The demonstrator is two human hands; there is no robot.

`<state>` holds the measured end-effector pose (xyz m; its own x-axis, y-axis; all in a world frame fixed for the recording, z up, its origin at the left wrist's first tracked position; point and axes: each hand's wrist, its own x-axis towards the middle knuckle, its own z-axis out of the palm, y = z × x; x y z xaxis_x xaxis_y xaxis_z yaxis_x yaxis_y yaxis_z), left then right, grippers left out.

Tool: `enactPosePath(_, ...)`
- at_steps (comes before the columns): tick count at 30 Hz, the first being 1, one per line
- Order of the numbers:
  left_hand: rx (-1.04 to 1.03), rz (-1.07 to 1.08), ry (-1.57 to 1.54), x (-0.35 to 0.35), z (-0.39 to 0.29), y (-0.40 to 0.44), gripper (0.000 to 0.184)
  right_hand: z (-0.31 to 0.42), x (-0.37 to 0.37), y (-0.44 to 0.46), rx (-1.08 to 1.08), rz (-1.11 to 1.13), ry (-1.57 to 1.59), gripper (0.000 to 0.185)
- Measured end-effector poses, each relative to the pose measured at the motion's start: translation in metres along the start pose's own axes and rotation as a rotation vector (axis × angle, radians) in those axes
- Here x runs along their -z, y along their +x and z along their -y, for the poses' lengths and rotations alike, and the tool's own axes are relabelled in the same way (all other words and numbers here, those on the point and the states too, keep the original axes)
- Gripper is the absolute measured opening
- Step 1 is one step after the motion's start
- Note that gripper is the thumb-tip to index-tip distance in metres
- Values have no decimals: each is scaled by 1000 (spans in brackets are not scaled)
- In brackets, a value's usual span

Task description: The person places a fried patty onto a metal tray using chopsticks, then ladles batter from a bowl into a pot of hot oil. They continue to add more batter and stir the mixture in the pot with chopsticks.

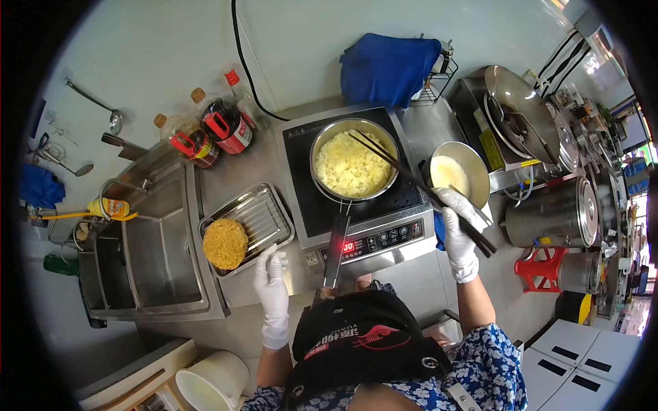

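My right hand (458,226), in a white glove, is closed around a pair of long dark chopsticks (397,164). Their tips reach into a steel saucepan (317,188) full of pale yellow, bubbling food (353,163). The pan stands on an induction cooker (301,147), its black handle (336,243) pointing towards me. Just beyond my right hand is a metal bowl (480,168) of cream-coloured liquid (449,175). My left hand (273,288), also gloved, is beside the near corner of a metal tray (264,212), fingers loosely apart and holding nothing. A round golden-brown fried cake (225,244) lies on the tray.
Bottles of dark sauce (226,130) stand behind the tray. At left is a steel sink (164,240) with a yellow bottle (110,207) by its tap. A wok (517,103) sits at far right, above a large steel pot (548,216). A blue cloth (387,68) hangs at the back.
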<state>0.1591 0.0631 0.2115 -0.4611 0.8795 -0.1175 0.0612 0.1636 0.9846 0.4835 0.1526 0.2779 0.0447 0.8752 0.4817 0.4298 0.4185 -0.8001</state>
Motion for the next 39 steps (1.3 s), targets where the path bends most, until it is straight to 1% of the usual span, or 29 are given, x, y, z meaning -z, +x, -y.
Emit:
enactPosePath(2,2,-2,3,2,0,2,23,-1,1,-1,-149,-165,130,23)
enactPosePath(3,8,-2,-9,3,1,3,23,-5,3,-1,-284,-236,231,31)
enactPosePath(4,14,-3,-22,3,1,4,23,-8,3,1,-375,-313,489,40)
enactPosePath(6,7,2,-21,4,2,4,23,-23,9,5,-608,-437,881,43)
enactPosePath(7,0,8,-21,4,3,4,23,-34,13,3,-653,-409,1004,45)
enactPosePath(8,0,8,-21,4,4,4,23,-41,13,-1,-653,-408,1004,45)
enactPosePath(10,-2,18,-35,4,7,4,24,-45,10,-2,-691,-318,1056,38)
enactPosePath(11,-2,16,-33,3,7,3,24,-44,7,-3,-669,-335,969,32)
enactPosePath(12,13,17,-40,3,6,3,24,-45,4,-3,-670,-335,970,32)
enactPosePath(14,29,22,-44,0,4,3,24,-50,1,-2,-614,-247,929,28)
enactPosePath(18,32,18,-42,-4,3,4,24,-50,-7,5,-586,-237,889,23)
enactPosePath(25,12,-1,-39,-4,5,4,23,-54,-13,10,-601,-189,864,22)
enactPosePath(34,16,3,-26,-2,8,3,22,-42,-8,10,-613,-211,836,23)
enactPosePath(36,24,-3,-32,-3,7,3,22,-35,0,7,-570,-233,786,25)
enactPosePath(37,34,-12,-36,-4,7,3,22,-35,5,2,-509,-244,720,26)
enactPosePath(38,33,-10,-38,-3,8,2,22,-29,8,-2,-507,-245,717,26)
enactPosePath(39,24,-6,-33,-2,9,2,22,-21,11,-4,-435,-259,606,26)
